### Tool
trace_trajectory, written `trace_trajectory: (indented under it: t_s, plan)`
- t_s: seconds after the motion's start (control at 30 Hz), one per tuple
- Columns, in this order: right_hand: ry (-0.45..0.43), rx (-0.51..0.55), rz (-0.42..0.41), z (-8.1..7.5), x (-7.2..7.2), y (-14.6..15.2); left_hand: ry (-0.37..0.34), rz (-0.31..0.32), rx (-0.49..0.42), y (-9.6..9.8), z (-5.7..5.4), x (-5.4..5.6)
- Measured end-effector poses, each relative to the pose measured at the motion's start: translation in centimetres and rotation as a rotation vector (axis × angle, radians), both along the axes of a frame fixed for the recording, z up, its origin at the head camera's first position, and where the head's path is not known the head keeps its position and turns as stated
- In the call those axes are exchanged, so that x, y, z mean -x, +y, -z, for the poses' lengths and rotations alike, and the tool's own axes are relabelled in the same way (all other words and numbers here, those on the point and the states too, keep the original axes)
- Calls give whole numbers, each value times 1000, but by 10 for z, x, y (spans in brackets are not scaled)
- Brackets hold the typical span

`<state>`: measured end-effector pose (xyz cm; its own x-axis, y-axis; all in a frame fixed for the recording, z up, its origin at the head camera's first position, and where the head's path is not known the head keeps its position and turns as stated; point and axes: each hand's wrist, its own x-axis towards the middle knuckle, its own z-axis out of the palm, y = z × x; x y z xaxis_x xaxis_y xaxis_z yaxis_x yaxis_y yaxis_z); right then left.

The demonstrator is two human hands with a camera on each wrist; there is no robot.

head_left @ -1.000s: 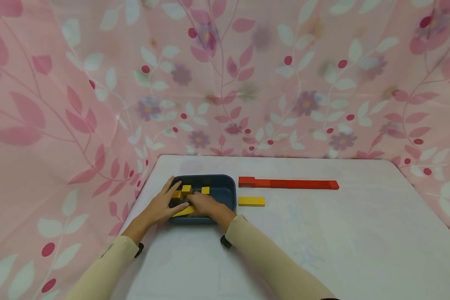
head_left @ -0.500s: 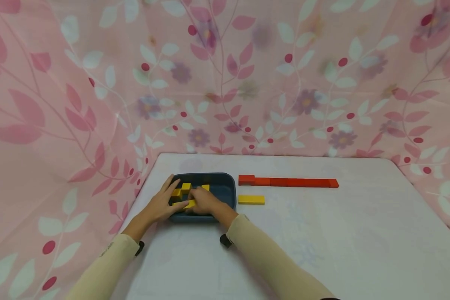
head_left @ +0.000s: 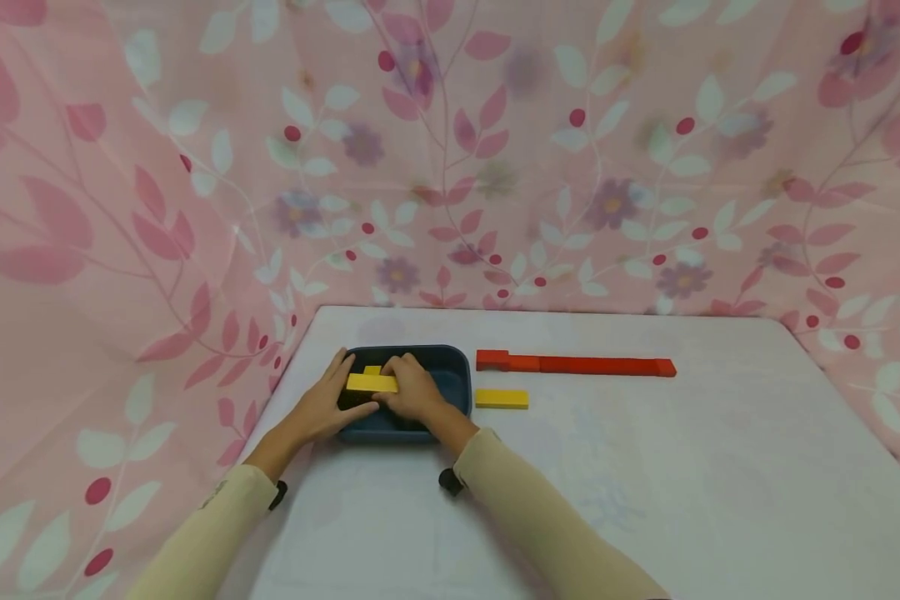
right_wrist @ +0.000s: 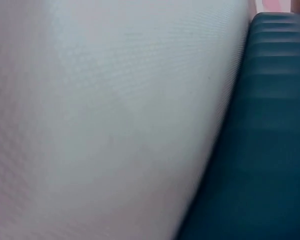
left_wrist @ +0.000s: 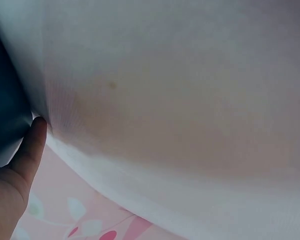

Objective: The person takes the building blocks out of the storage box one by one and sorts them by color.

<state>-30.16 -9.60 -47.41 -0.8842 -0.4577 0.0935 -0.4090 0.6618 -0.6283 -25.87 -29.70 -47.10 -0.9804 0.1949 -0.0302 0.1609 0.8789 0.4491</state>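
Note:
A dark blue rectangular tray (head_left: 450, 354) stands at the left of the white table. Over its inside, my right hand (head_left: 416, 393) pinches one end of a long yellow block (head_left: 366, 383), held level above the tray floor. Behind that block, part of a smaller yellow block (head_left: 372, 369) shows; the held block and hands hide other contents. My left hand (head_left: 321, 410) lies spread at the tray's left end, its thumb reaching across the near corner. In the left wrist view, a straight finger (left_wrist: 32, 145) touches the tray's outer side (left_wrist: 5, 95).
A row of red blocks (head_left: 592, 365) runs rightward from the tray's far right side, its left end raised. Closer in, another yellow block (head_left: 502, 399) lies beside the tray. Pink floral cloth (head_left: 450, 167) hangs behind and to the left of the table (head_left: 645, 483).
My right hand has raised the long yellow block from the tray floor and moved it slightly away from me. The left hand stays at the tray's left end.

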Motion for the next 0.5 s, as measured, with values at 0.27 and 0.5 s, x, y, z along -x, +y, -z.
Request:
trace_trajectory:
  t_s: [0.27,0.5]
  plan:
    - [45,12,-3,-2,4,4,14,18,-7,-1,-2,0]
    - [123,35,-105,-19,3,25,26,29,10,-1,0,-4]
